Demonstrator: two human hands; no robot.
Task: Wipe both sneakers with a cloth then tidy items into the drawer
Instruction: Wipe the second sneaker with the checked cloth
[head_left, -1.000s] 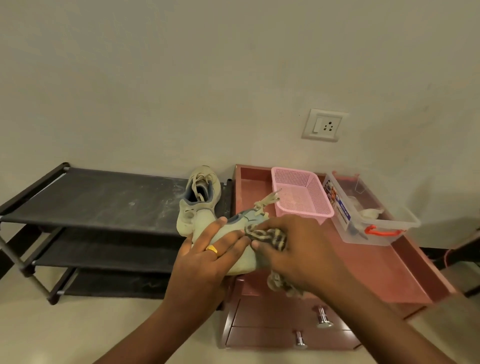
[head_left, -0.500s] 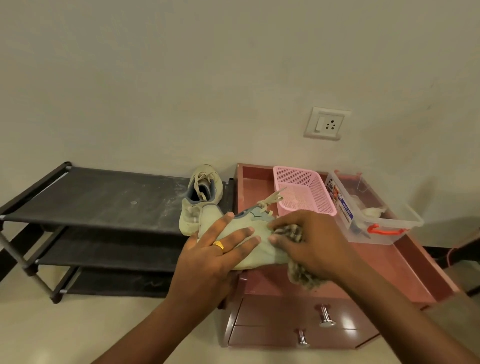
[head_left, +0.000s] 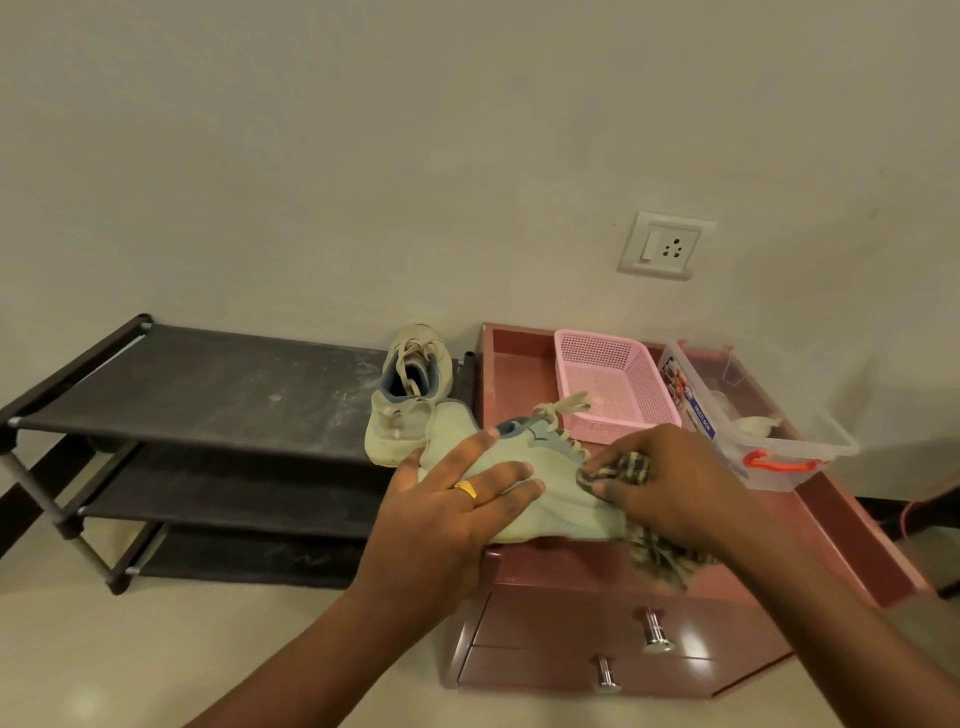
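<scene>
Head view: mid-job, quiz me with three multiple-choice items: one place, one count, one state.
1. The second sneaker sits: A on the shoe rack's top shelf; B in a basket; C on the floor.
2. How many drawer knobs show: A one; B two; C four.
3. The right hand: A is idle; B grips the checked cloth; C lifts a box.
Key: 1 A, it stands at the shelf's right end. 2 B, one on each drawer front. 3 B, its fingers pinch the cloth against the held sneaker.
</scene>
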